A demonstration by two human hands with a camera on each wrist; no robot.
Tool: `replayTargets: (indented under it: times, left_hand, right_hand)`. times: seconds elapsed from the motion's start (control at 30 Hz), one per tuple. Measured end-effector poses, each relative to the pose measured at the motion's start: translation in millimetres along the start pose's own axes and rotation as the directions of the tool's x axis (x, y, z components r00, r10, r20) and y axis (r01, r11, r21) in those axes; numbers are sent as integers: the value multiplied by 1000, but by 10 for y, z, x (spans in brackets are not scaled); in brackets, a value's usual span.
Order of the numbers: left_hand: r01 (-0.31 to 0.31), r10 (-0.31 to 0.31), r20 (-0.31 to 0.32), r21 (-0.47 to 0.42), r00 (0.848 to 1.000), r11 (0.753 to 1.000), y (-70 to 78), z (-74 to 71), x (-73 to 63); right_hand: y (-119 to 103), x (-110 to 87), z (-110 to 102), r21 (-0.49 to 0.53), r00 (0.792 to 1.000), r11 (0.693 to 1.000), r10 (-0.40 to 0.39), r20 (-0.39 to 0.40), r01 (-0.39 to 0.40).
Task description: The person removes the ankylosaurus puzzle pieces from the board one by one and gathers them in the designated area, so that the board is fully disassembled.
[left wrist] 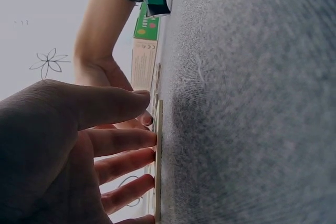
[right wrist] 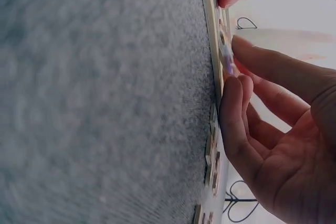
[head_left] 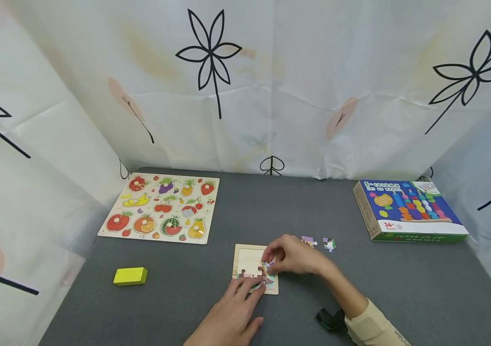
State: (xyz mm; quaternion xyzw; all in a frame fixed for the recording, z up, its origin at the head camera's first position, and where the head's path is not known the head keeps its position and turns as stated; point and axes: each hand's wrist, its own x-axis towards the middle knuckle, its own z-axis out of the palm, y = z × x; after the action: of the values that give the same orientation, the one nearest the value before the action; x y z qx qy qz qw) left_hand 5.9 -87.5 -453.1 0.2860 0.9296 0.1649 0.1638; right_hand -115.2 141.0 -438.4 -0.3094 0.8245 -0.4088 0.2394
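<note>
A small square wooden puzzle tray (head_left: 245,255) lies on the grey table, several jigsaw pieces along its lower part. My right hand (head_left: 298,255) is over the tray's right side and pinches a colourful puzzle piece (right wrist: 228,62) between thumb and fingers. In the right wrist view that piece is slightly tilted at the tray surface. My left hand (head_left: 233,310) rests its fairly straight fingertips on the tray's lower edge and the pieces there. Its fingers (left wrist: 126,141) are spread in the left wrist view. Beyond the right hand lie loose puzzle pieces (head_left: 329,245).
A fruit peg board (head_left: 176,234) lies at the back left. Nearer on that side is a yellow block (head_left: 130,276). A blue and green toy box (head_left: 418,226) stands at the back right. A patterned white curtain (head_left: 297,129) encloses the table's back and sides.
</note>
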Motion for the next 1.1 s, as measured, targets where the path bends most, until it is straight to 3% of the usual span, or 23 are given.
replayTargets:
  times: [0.1, 0.3, 0.6, 0.87, 1.1]
  left_hand:
    - [-3, 3, -8, 3, 1000, 1000, 5, 1, -2]
    - [52, -50, 43, -39, 998, 998, 17, -21, 13]
    - [24, -24, 1, -31, 1000, 999, 15, -5, -10]
    - [4, -4, -23, 7, 1000, 1000, 29, 1, -16]
    - [33, -33, 6, -2, 999, 999, 39, 10, 1]
  right_hand:
    - [-10, -12, -12, 11, 1000, 1000, -5, 1, 5]
    - [-1, -39, -33, 28, 1000, 999, -25, 2, 25]
    - [14, -109, -24, 30, 998, 998, -57, 5, 57]
    - [73, -300, -161, 92, 999, 994, -50, -14, 51]
    - [194, -504, -331, 162, 998, 986, -22, -51, 30]
